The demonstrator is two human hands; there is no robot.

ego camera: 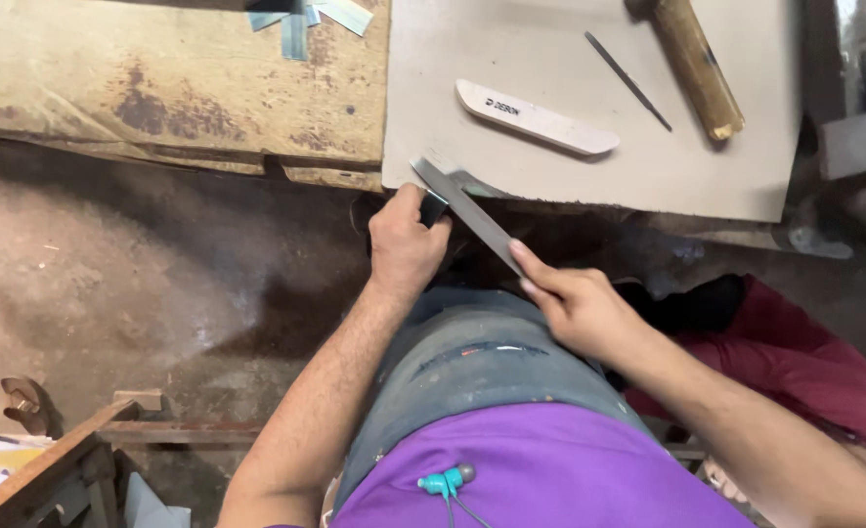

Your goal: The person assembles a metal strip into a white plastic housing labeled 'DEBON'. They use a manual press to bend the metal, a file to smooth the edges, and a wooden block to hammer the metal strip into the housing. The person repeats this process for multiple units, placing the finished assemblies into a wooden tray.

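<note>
My right hand point(575, 305) grips the near end of a long flat metal file point(467, 207), index finger stretched along the blade. The file slants up and left, its tip resting at the front edge of a pale board point(707, 176). My left hand point(406, 246) is closed around a small dark piece point(434, 207) just under the file, at the board's edge. What that piece is cannot be made out. My knee in grey jeans sits right below both hands.
On the pale board lie a flat cream-coloured oblong strip point(535, 118), a thin dark needle file point(628, 81) and a wooden handle point(699, 66). A stained wooden slab point(174, 88) lies left. Dirt floor, a wooden frame point(57, 469) lower left, red cloth point(804, 357) right.
</note>
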